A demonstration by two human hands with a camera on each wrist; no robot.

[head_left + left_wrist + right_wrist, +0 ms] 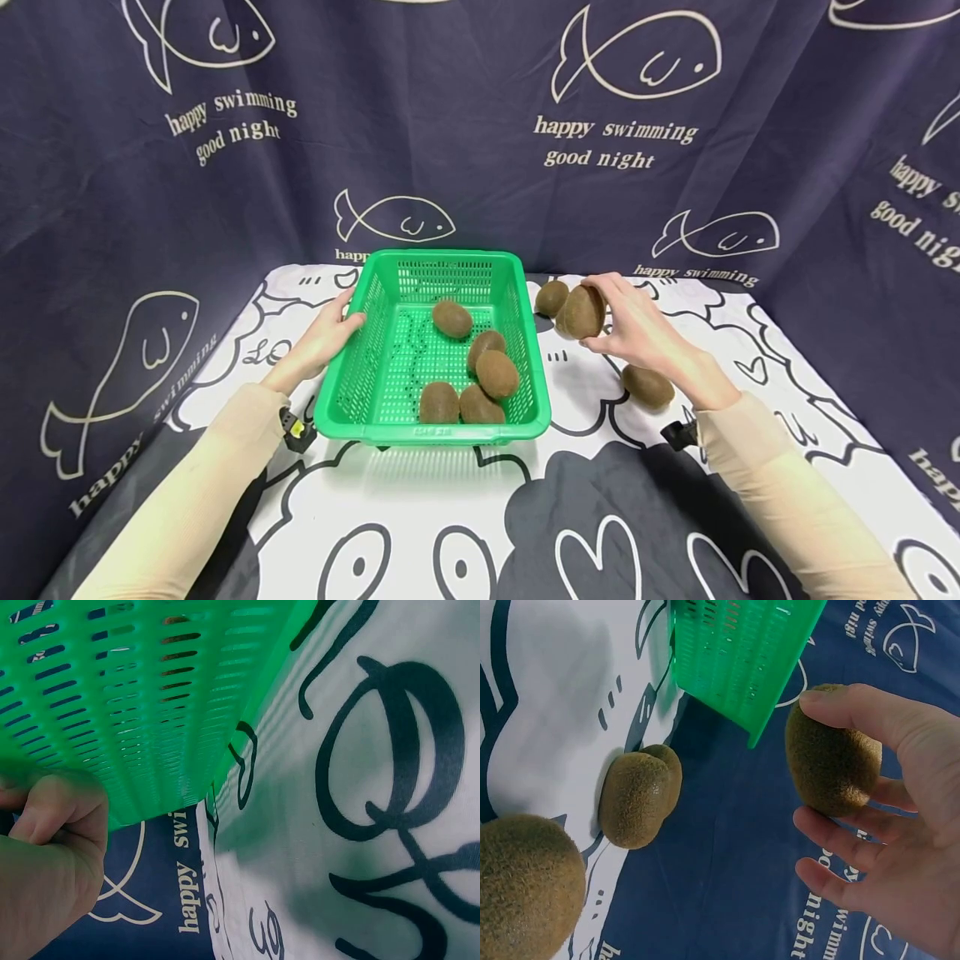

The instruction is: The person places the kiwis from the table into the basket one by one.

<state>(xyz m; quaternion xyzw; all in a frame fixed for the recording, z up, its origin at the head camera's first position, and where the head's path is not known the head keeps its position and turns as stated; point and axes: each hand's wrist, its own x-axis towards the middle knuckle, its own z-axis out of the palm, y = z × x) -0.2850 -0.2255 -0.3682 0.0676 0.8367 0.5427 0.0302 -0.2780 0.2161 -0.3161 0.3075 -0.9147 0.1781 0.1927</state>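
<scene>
A brown, fuzzy kiwi (832, 754) is pinched between the thumb and fingers of my right hand (633, 329), held above the table to the right of the green plastic basket (437, 434). My left hand (326, 333) grips the basket's left rim, its thumb over the edge; the left wrist view shows curled fingers (64, 806) against the slotted wall. Several kiwis lie inside the basket, mostly toward its right and near side, among them one kiwi (452, 319) farther back. Under and behind the held fruit, two kiwis (634, 801) sit close together on the table.
Another kiwi (647, 387) lies on the table below my right wrist. The table is covered by a white and grey cartoon cloth (420, 500). A dark blue curtain (465, 108) with fish prints hangs behind and at both sides.
</scene>
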